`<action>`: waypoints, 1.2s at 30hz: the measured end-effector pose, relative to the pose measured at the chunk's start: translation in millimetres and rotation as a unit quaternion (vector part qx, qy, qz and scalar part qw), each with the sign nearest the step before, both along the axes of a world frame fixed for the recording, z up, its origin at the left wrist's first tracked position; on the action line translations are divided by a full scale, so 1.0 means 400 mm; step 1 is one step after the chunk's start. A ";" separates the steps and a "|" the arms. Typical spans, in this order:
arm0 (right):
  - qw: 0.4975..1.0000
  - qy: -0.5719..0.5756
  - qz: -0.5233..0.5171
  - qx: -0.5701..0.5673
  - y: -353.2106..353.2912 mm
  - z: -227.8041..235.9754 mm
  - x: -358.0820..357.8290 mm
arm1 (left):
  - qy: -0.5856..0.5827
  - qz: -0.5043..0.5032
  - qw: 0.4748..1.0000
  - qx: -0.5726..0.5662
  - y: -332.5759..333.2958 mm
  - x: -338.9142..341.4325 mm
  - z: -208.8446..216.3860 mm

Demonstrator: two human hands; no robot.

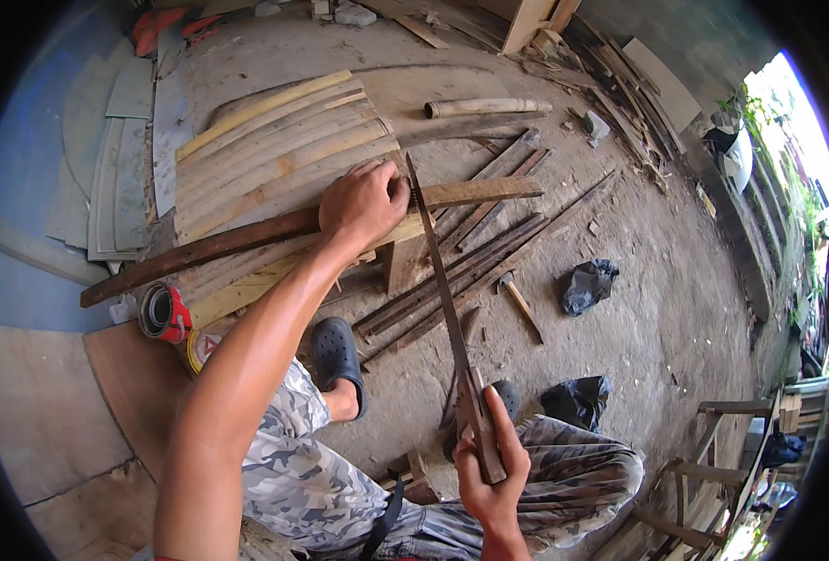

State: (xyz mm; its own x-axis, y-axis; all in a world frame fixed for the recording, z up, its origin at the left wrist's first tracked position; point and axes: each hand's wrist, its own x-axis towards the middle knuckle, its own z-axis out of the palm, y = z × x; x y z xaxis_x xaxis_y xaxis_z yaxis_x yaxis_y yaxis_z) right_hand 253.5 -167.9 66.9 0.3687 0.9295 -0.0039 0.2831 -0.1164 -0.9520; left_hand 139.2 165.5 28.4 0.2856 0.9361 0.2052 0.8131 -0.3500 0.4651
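Observation:
My right hand (491, 472) is closed around the wooden handle of a handsaw (448, 297), low in front of me. Its long, narrow blade slants up and away, its far part lying against a long strip of wood (207, 247). That strip is dark at the left and lighter brown beyond the blade at the right. Just left of the blade my left hand (366, 201) grips the strip, fingers curled over it. Beneath it lies a bench-like surface of pale wooden slats (279, 166); the strip's right end juts past the slats' edge.
A hammer (523, 307) lies on the dirt floor, near dark wooden lengths (452, 271) and black plastic bags (588, 286). A red can (165, 311) stands at the left. Scrap boards (625, 93) are heaped far right; a wooden frame (704, 472) stands near right.

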 end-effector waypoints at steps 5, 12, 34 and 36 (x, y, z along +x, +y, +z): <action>0.999 -0.041 0.000 0.017 0.191 0.036 0.000 | -0.007 0.004 0.997 0.074 0.006 0.014 -0.021; 0.996 -0.058 0.019 0.066 0.244 -0.017 0.006 | -0.008 0.043 0.997 0.065 -0.002 0.010 -0.023; 0.997 -0.068 0.026 0.006 -0.011 0.078 0.024 | 0.036 0.056 0.991 0.113 0.000 0.022 -0.022; 0.999 -0.033 0.022 -0.007 -0.017 0.076 0.024 | 0.018 0.059 0.994 0.088 -0.003 0.011 -0.023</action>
State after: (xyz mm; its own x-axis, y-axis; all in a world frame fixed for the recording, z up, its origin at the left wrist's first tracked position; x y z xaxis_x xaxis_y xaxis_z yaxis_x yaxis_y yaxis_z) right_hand 262.9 -174.5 97.2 0.3283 0.9446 0.0062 0.3501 -0.1155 -0.9296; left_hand 143.8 164.4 19.2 0.1863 0.9138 0.3609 0.8684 -0.3250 0.3745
